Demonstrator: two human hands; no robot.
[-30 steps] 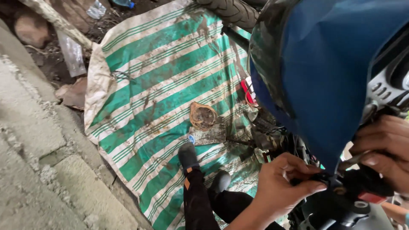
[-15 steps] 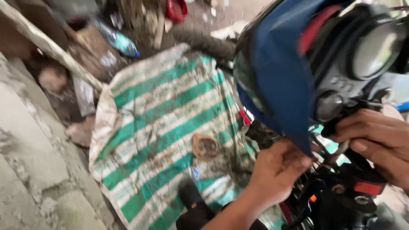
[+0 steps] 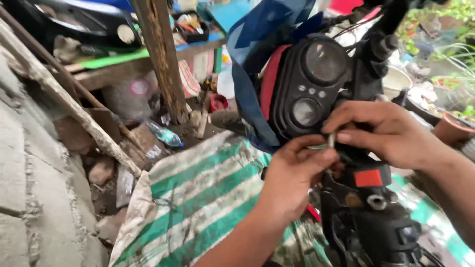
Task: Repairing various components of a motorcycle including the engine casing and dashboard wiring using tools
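Observation:
My left hand (image 3: 292, 180) and my right hand (image 3: 383, 131) meet just below the black instrument cluster (image 3: 309, 86) of a motorcycle. Both pinch a small thin metal part (image 3: 331, 139) between thumb and fingertips. The cluster has two round dials and sits inside a blue front cowl (image 3: 257, 59) with a red edge. Below my hands is the black handlebar switch housing (image 3: 381, 217) with a red switch (image 3: 371, 178).
A dirty green-and-white striped tarp (image 3: 198, 198) covers the ground below. A concrete slab (image 3: 29, 198) lies at left, a wooden post (image 3: 161, 54) and cluttered shelf behind, a plastic bottle (image 3: 163, 133) among rubble. Potted plants (image 3: 452, 123) stand at right.
The view has tilted up from the tarp to the instrument cluster. Both hands have risen and come together at the small metal part under the dials.

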